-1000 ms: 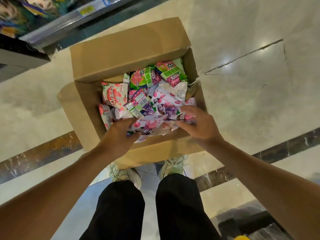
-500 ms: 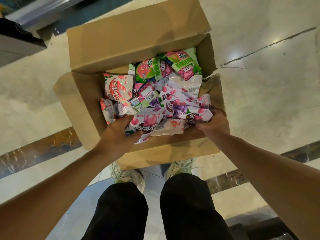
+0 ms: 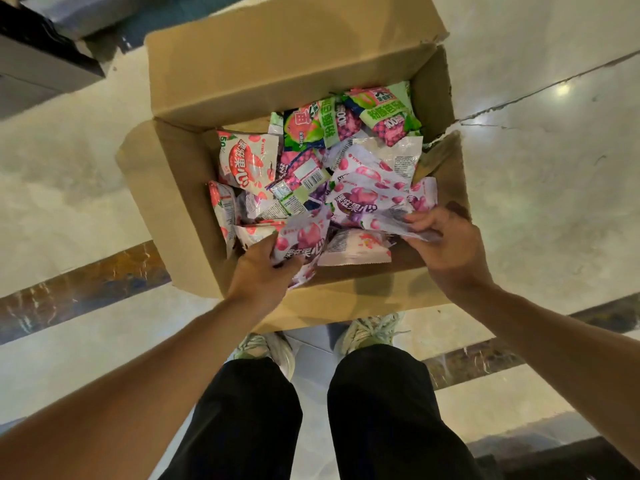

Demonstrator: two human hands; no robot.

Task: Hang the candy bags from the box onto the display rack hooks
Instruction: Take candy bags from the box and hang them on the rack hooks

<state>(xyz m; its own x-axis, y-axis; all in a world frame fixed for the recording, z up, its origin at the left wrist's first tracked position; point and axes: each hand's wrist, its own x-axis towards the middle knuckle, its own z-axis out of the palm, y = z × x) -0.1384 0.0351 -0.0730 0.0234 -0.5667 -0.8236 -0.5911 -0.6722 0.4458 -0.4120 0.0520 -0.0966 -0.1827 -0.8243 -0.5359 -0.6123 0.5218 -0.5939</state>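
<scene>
An open cardboard box (image 3: 180,188) stands on the floor, filled with several candy bags in pink, purple and green wrappers. My left hand (image 3: 259,275) grips a pink-and-white candy bag (image 3: 303,237) at the box's near side. My right hand (image 3: 450,247) pinches the edge of a purple-and-white candy bag (image 3: 367,202) at the near right corner. Green bags (image 3: 381,112) lie at the far side, and a red-and-white bag (image 3: 247,161) lies at the left. No display hooks are in view.
The box sits on a glossy marble floor (image 3: 554,188) with dark inlay strips. My legs and shoes (image 3: 367,330) stand just behind the box. A shelf base (image 3: 41,60) fills the top left corner. A dark object edge shows at the bottom right.
My right hand has moved right to the near right corner and pinched a purple bag's edge. My left hand keeps its grip on the pink bag. The camera has come closer to the box.
</scene>
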